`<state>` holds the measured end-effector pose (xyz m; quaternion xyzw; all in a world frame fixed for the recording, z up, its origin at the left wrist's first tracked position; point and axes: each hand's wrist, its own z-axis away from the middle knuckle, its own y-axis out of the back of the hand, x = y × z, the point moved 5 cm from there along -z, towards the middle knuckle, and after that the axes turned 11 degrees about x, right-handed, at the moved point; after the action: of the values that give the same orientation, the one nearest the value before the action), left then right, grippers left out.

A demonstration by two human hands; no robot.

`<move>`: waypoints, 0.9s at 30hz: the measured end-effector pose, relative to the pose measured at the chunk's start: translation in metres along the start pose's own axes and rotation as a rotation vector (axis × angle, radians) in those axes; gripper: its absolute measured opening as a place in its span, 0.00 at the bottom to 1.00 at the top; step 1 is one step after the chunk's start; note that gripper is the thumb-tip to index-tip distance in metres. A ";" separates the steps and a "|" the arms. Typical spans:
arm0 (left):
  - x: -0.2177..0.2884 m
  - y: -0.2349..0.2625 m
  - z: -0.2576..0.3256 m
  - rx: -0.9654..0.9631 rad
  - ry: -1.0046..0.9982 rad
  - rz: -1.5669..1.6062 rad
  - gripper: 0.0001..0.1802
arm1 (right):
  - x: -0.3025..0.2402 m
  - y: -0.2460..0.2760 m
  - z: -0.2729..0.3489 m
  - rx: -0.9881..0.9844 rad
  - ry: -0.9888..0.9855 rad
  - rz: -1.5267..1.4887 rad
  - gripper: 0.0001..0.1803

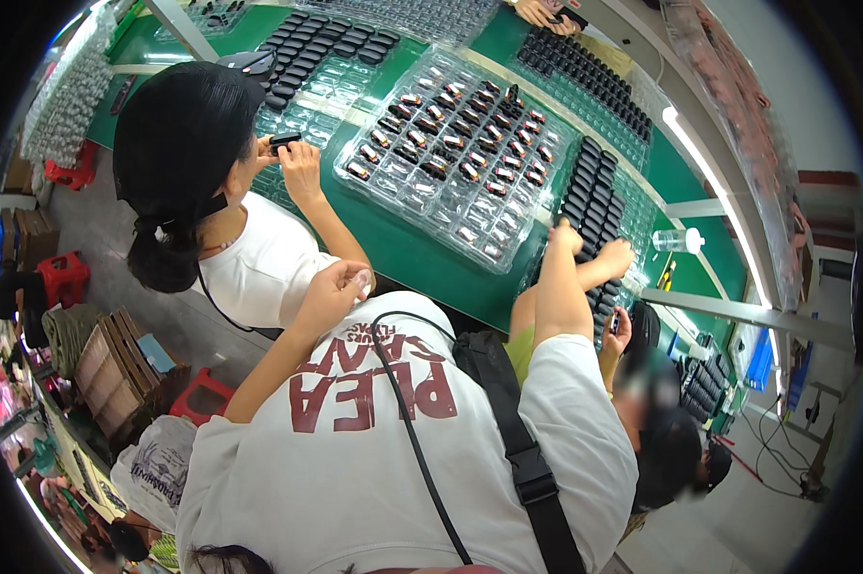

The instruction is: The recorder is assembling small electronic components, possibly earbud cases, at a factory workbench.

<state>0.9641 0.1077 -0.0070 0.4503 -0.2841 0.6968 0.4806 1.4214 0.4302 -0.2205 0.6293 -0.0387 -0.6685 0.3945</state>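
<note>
My left hand [334, 295] is held in front of my chest, near the bench edge. Its fingers are curled together around something small and pale that I cannot make out. My right arm reaches forward, and my right hand [565, 236] is at the left side of rows of black oval cases [594, 187]. Its fingertips are hidden, so whether it grips a case is unclear. Left of it lies a large clear blister tray [431, 206] with many small black parts with orange and white bits, and some compartments hold only pale pieces. Another person's hand [615, 258] rests close to my right hand.
At the left, a person in a black cap [183, 143] holds a black case [284, 142]. More trays of black cases [321, 53] lie on the green bench [393, 249]. A clear bottle [677, 240] is at the right. Red stools [202, 394] and cartons [116, 368] stand left behind.
</note>
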 end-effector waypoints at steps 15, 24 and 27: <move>0.005 -0.022 -0.028 0.026 0.094 -0.035 0.16 | -0.057 -0.083 0.005 -0.332 0.198 0.104 0.13; -0.005 -0.017 -0.032 0.012 0.126 -0.054 0.17 | -0.098 -0.127 0.129 -0.754 -0.045 -0.049 0.07; -0.001 -0.019 -0.030 0.011 0.148 -0.029 0.16 | -0.093 -0.120 0.128 -0.755 -0.064 -0.033 0.08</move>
<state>0.9708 0.1391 -0.0215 0.4042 -0.2371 0.7228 0.5079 1.2426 0.5089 -0.1851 0.4190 0.2082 -0.6613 0.5864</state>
